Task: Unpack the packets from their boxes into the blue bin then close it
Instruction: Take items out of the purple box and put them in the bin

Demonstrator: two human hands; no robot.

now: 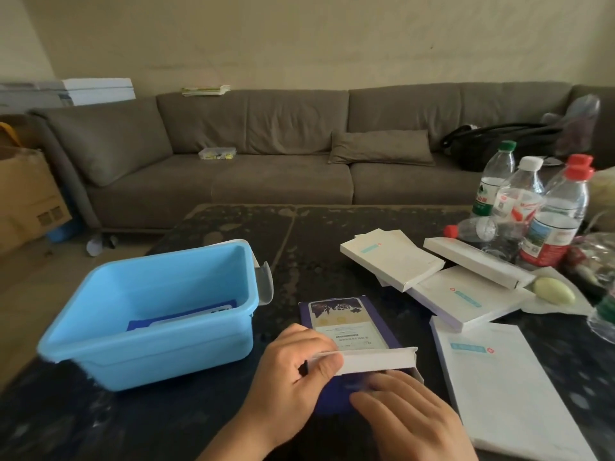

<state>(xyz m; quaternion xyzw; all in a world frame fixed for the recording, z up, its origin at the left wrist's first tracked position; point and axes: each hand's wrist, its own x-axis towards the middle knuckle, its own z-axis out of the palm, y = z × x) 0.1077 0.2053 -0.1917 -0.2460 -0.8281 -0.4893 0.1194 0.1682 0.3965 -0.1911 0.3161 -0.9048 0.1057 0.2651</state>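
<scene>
An open blue bin stands on the dark table at the left, with one blue and white packet lying inside. Just right of it lies a purple packet, half out of a white box. My left hand pinches the box's left end between thumb and fingers. My right hand rests with straight fingers on the near part of the packet and box. Several white boxes lie to the right: one at the near right and three stacked further back.
Several water bottles crowd the table's far right corner, one lying down. A pale oval object lies on white paper beside the boxes. A grey sofa stands beyond the table, a cardboard box at the left.
</scene>
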